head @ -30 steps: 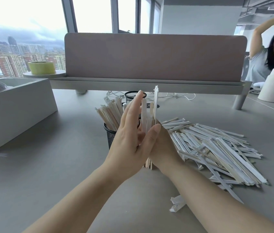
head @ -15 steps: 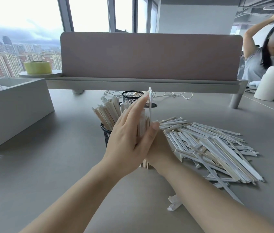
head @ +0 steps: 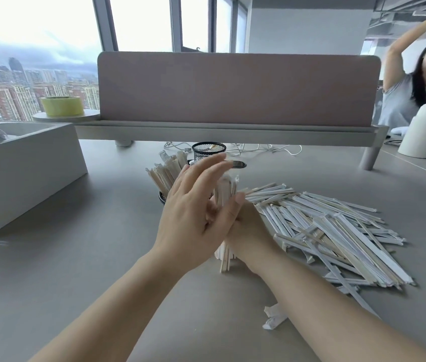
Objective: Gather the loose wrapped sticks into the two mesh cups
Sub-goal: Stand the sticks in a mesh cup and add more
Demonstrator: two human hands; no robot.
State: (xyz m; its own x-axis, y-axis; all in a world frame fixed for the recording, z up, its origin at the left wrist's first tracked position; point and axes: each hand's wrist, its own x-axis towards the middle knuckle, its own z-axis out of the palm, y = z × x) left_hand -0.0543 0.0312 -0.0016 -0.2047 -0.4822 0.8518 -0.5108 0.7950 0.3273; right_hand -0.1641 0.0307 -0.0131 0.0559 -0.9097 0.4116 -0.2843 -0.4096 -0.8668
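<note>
Two hands at centre. The right hand is closed round an upright bundle of wrapped sticks, its lower ends on the grey desk; the left hand is flat-open, fingers extended, pressed against the bundle's near side. Bundle count cannot be told.

Two mesh cups — the near cup, just left of the hands, is crowded with sticks and mostly hidden; the far cup stands behind it, contents unclear.

One loose pile of wrapped sticks lies right of the hands, too many to count. One crumpled wrapper lies nearer the camera.
</note>
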